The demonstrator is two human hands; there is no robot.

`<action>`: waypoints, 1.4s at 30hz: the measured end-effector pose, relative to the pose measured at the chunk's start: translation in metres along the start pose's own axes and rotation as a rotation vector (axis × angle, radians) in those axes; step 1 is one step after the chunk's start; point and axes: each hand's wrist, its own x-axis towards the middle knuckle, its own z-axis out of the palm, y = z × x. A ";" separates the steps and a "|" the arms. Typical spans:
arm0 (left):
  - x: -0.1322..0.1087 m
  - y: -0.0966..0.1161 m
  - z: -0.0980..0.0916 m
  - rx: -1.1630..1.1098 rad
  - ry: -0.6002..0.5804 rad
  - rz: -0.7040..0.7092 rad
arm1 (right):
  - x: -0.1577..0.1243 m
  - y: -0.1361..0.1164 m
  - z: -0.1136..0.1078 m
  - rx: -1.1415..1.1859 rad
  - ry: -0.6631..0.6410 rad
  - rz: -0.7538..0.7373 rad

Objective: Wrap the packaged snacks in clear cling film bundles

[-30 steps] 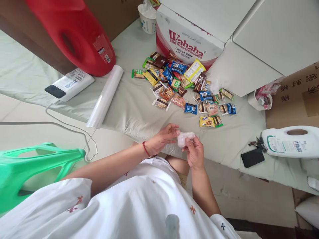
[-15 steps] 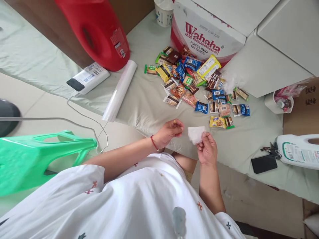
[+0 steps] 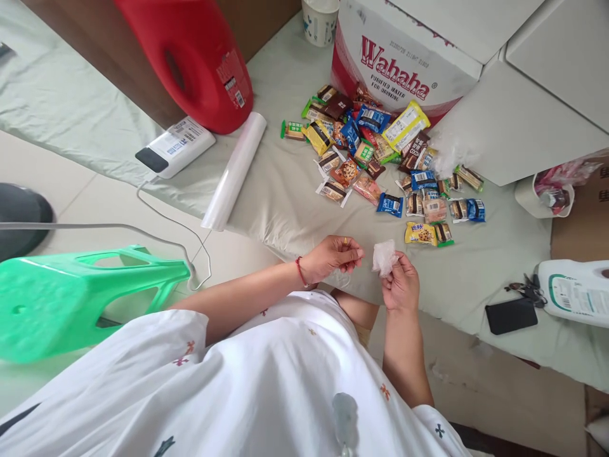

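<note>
My right hand pinches a small crumpled clear plastic bag just above the front edge of the pale cloth. A short gap to its left, my left hand has its fingers pinched together; a thin bit of clear film seems to hang below it, too faint to be sure. Beyond both hands lies a pile of several wrapped snacks, the nearest a yellow cookie packet.
A Wahaha box stands behind the snacks, a red jug at the left with a roll of clear bags and a power bank. A green stool is at my left. Phone, keys, white jug at right.
My hands were together on the plastic bag a second ago; they have drawn apart, and the bag stays in my right hand. The camera view has shifted a little.
</note>
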 end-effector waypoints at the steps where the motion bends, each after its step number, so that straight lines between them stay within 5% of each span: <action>1: 0.000 0.000 0.001 0.024 -0.001 0.010 | 0.000 0.000 -0.001 0.006 0.008 0.007; 8: 0.002 -0.003 0.008 0.161 0.083 0.059 | -0.003 0.011 -0.003 -0.090 -0.050 -0.020; 11: 0.003 -0.003 0.004 0.130 0.155 0.096 | -0.007 0.008 -0.007 -0.221 -0.034 -0.303; 14: 0.000 0.000 0.002 0.144 0.100 0.074 | -0.011 0.002 -0.009 -0.412 -0.174 -0.493; 17: -0.006 0.006 0.002 0.115 0.029 0.124 | -0.013 -0.001 -0.009 -0.461 -0.252 -0.405; 24: -0.011 0.016 -0.018 -0.155 -0.059 -0.052 | -0.004 -0.011 -0.025 -0.132 -0.009 -0.097; 27: -0.010 0.012 -0.025 0.051 0.219 0.064 | -0.003 -0.016 -0.026 -0.084 0.049 -0.016; 30: -0.015 0.011 -0.020 0.376 0.429 0.353 | -0.007 -0.019 -0.018 -0.041 0.112 -0.051; 32: -0.019 0.012 -0.011 0.499 0.282 0.491 | -0.012 -0.019 -0.007 -0.046 0.083 -0.064; 35: -0.018 0.009 0.004 0.550 0.019 0.493 | -0.020 -0.018 0.012 -0.066 -0.047 -0.021; 42: -0.010 -0.004 0.013 0.288 0.036 0.227 | -0.023 -0.015 0.025 -0.013 -0.141 -0.031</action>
